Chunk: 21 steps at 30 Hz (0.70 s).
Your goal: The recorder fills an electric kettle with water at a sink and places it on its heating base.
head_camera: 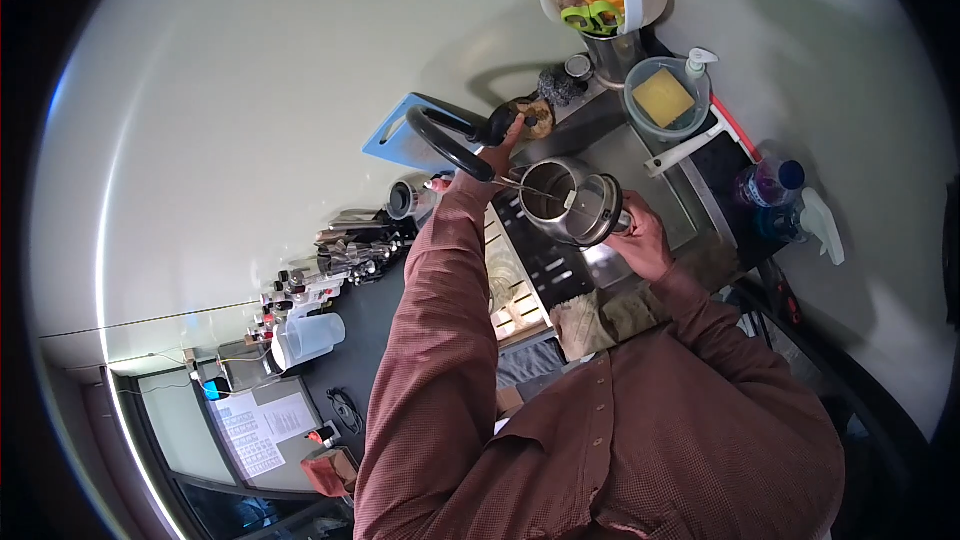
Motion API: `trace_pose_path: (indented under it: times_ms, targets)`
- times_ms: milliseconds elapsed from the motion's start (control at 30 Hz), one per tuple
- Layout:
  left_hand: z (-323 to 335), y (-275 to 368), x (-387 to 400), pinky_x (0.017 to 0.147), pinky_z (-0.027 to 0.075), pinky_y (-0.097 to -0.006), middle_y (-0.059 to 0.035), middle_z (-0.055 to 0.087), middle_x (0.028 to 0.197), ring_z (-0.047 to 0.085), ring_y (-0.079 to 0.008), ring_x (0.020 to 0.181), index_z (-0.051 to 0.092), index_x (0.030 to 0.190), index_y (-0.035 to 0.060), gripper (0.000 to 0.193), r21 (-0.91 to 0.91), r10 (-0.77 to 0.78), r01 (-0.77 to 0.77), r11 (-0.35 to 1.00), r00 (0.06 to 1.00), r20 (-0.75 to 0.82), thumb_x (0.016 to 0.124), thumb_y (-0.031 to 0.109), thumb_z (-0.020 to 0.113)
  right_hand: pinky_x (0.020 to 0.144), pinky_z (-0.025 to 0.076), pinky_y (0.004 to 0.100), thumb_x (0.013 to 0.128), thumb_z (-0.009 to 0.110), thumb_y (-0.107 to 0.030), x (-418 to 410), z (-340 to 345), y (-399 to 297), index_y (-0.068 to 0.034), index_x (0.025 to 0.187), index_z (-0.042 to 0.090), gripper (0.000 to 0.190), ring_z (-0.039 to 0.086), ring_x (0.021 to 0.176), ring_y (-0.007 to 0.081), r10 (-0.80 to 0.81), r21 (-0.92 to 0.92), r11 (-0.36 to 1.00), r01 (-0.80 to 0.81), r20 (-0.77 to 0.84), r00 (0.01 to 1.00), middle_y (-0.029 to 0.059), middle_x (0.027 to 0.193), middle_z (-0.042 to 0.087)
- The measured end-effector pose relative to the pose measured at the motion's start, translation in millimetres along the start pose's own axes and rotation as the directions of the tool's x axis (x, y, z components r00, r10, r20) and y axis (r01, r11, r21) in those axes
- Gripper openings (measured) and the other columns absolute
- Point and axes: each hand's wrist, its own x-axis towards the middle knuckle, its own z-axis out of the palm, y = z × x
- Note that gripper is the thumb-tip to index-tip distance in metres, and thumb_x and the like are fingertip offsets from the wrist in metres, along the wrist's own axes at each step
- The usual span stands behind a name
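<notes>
My left hand (pixel 501 154) reaches to the base of a black gooseneck faucet (pixel 442 139), with a finger on its small lever (pixel 531 121). From the spout a thin stream of water runs down towards the open mouth of a stainless-steel kettle (pixel 541 221). The kettle is tilted over the sink (pixel 675 206), its clear, black-rimmed lid (pixel 596 210) raised on the right side. My right hand (pixel 641 236) is closed round the kettle's handle side; the fingers are partly hidden behind it.
Behind the sink stand a clear tub with a yellow sponge (pixel 664 97), a steel scrubber (pixel 559 86) and a blue cutting board (pixel 412 135). A squeegee (pixel 694 150) and bottles (pixel 772 184) are at the right. A brown cloth (pixel 592 319) hangs at the front edge. Cutlery (pixel 360 251) and a white pitcher (pixel 311 337) stand left.
</notes>
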Motion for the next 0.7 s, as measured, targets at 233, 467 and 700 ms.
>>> trace_pose_path:
  times_ms: [233,467,700]
  targets:
    - [3.9,-10.0,3.8,0.118,0.022,-0.0516,-0.0281,0.040,0.150,0.036,-0.0416,0.142,0.011,0.159,0.0307,0.098,-0.226,-0.181,0.297,0.928,0.887,0.425,0.082,0.040,0.071,0.081,0.050,0.0234,0.081,0.074,0.001,0.9,-1.6,-1.7,-0.004,0.124,0.055,0.048,0.057,0.101,0.0068,0.022,0.004,1.000,-0.022,0.017,1.000,0.0015,0.114,0.057]
    - [10.8,-8.8,4.8,0.115,0.032,-0.0408,-0.0314,0.034,0.152,0.037,-0.0416,0.141,0.009,0.160,0.0216,0.095,-0.288,-0.149,0.276,0.917,0.906,0.396,0.082,-0.001,0.058,0.084,0.050,0.0248,0.081,0.074,0.003,2.3,0.9,1.0,-0.001,0.124,0.055,0.048,0.056,0.106,0.0091,0.037,0.076,0.996,-0.037,0.005,0.999,0.0032,0.120,0.054]
    - [-1.2,0.8,8.5,0.106,0.043,-0.0445,-0.0326,0.048,0.140,0.049,-0.0456,0.130,0.010,0.159,0.0204,0.092,-0.029,-0.061,0.070,0.997,0.968,0.242,0.083,0.000,0.057,0.087,0.050,0.0258,0.080,0.073,0.005,2.3,-3.5,-0.8,0.000,0.126,0.055,0.049,0.055,0.112,0.0114,0.008,0.058,0.998,-0.008,0.003,1.000,0.0055,0.126,0.052]
